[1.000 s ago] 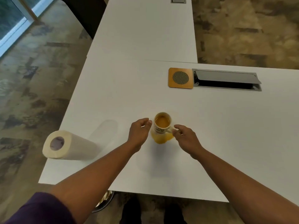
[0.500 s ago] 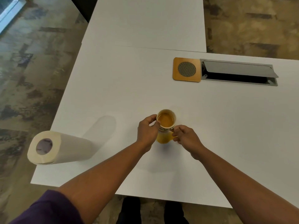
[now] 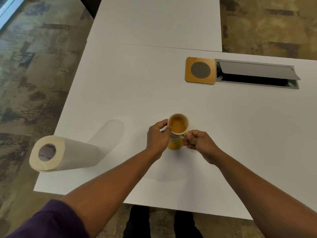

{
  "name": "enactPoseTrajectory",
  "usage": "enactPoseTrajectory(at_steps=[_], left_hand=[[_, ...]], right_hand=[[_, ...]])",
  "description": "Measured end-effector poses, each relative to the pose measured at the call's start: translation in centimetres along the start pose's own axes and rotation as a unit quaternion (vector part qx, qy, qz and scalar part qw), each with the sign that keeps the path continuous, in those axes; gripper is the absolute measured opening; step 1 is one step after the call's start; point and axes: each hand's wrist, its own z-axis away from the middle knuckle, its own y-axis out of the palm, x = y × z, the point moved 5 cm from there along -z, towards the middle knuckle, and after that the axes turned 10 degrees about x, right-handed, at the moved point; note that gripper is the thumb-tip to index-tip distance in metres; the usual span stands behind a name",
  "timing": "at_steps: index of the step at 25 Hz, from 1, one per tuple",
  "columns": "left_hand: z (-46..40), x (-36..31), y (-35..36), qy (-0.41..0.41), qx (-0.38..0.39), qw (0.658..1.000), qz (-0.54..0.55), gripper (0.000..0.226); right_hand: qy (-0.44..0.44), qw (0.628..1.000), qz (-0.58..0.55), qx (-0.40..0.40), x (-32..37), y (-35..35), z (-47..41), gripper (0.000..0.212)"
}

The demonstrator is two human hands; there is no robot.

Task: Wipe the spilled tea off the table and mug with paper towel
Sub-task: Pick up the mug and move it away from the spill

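Observation:
A white mug [image 3: 178, 124] full of amber tea stands near the front middle of the white table [image 3: 133, 93]. A yellow tea puddle [image 3: 175, 145] lies on the table just in front of its base, between my hands. My left hand [image 3: 158, 137] wraps the mug's left side. My right hand [image 3: 197, 140] pinches the handle on its right. A paper towel roll [image 3: 63, 154] stands at the table's front left corner, well apart from both hands.
A square wooden coaster [image 3: 200, 70] with a round mesh centre sits at the back right, next to an open grey cable hatch [image 3: 257, 74]. A seam joins a second table behind. The table's front edge runs close below my forearms; patterned floor lies to the left.
My left hand has closed onto the mug's side, and my right hand has taken the handle. The view has shifted slightly; the mug stays over the puddle.

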Motion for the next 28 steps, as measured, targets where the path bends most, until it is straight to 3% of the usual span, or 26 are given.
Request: enactPoseTrajectory(at_steps=[10,17,22,28], left_hand=[[1.2,-1.4,-1.5,0.047,0.001,0.999,0.017,0.037],[2.4,-2.0,-4.3,0.069,-0.073,0.994,0.046,0.024],[2.2,-2.7,-7.9,0.078,-0.130,0.987,0.058,0.031],[1.3,-2.8,-12.0,0.072,-0.142,0.980,0.117,0.039]], right_hand=[[-0.044,0.999,-0.015,0.009,2.3,1.3,1.4,0.026],[-0.062,0.998,-0.027,0.014,3.7,3.9,0.9,0.025],[-0.075,0.997,-0.023,0.018,6.1,8.3,-1.6,0.024],[-0.095,0.993,-0.062,0.035,8.9,13.8,-5.7,0.028]])
